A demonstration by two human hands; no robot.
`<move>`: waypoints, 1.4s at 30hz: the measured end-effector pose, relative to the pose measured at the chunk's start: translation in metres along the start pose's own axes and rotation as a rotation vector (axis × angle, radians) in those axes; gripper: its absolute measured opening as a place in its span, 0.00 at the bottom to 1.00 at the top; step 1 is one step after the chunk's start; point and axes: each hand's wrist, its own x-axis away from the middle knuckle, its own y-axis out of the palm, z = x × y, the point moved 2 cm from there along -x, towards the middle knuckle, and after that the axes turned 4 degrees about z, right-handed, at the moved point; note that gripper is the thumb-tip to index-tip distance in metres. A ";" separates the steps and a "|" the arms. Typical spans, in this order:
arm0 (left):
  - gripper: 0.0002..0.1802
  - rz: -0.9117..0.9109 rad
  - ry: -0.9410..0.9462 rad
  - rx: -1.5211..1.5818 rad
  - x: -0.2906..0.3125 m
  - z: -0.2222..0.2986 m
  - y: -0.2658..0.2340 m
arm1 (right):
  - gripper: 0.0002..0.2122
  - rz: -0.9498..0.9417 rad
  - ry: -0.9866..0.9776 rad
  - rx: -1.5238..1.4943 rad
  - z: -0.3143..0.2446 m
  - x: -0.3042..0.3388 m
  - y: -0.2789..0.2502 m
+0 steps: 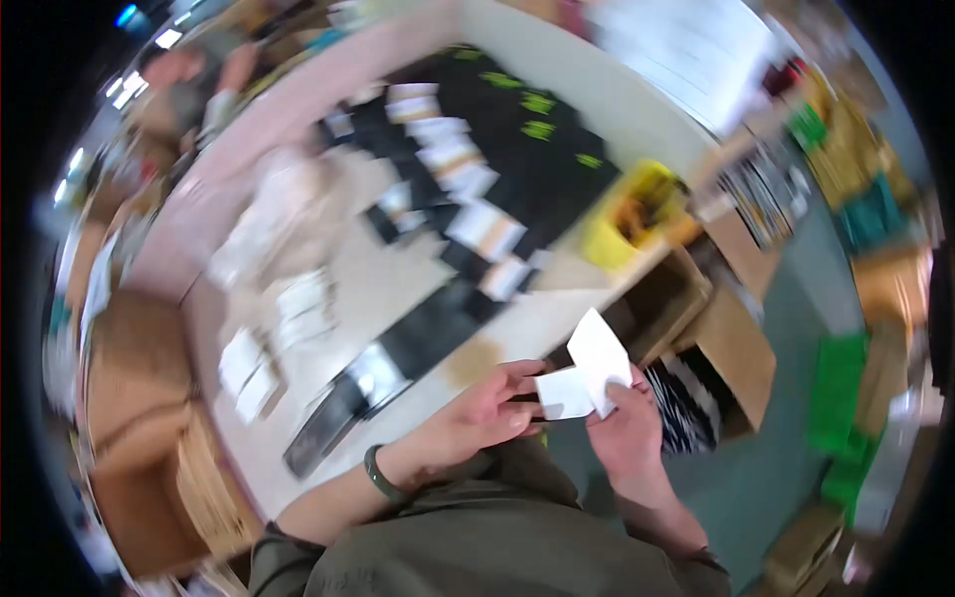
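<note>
In front of my body, just past the table's near edge, is a folded white paper card [600,360], its two panels spread at an angle. My right hand [629,423] pinches it from the right, thumb on the front. Fingers of my left hand [487,406] are curled at the card's left edge, partly hidden by it; a dark band circles that wrist. On the table [373,264] a row of white cards with tan bands [485,231] lies over black packages with yellow-green marks [537,129]. A long black glossy strip [398,363] runs along the near side.
Small white stacks [247,373] and crumpled clear plastic [274,219] lie at the table's left. A yellow bin [627,214] stands at its right edge. Open cardboard boxes flank the table, one [741,363] holding black-and-white items. Another person [194,85] is at the far left.
</note>
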 end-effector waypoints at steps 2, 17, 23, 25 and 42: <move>0.34 0.171 0.088 -0.022 0.034 0.014 -0.013 | 0.12 -0.126 0.165 0.016 0.039 -0.007 0.041; 0.11 1.744 0.998 -0.098 0.354 -0.065 -0.119 | 0.10 -0.525 0.768 1.002 0.340 -0.073 0.166; 0.16 1.404 0.456 -0.753 0.299 -0.013 -0.135 | 0.15 -0.345 0.785 0.641 0.323 -0.053 0.165; 0.17 1.297 0.573 -0.921 0.266 -0.016 -0.144 | 0.17 -0.413 0.879 0.683 0.324 -0.053 0.164; 0.26 1.069 0.594 -1.492 0.221 -0.036 -0.159 | 0.06 -0.985 -0.776 1.955 0.264 -0.109 0.152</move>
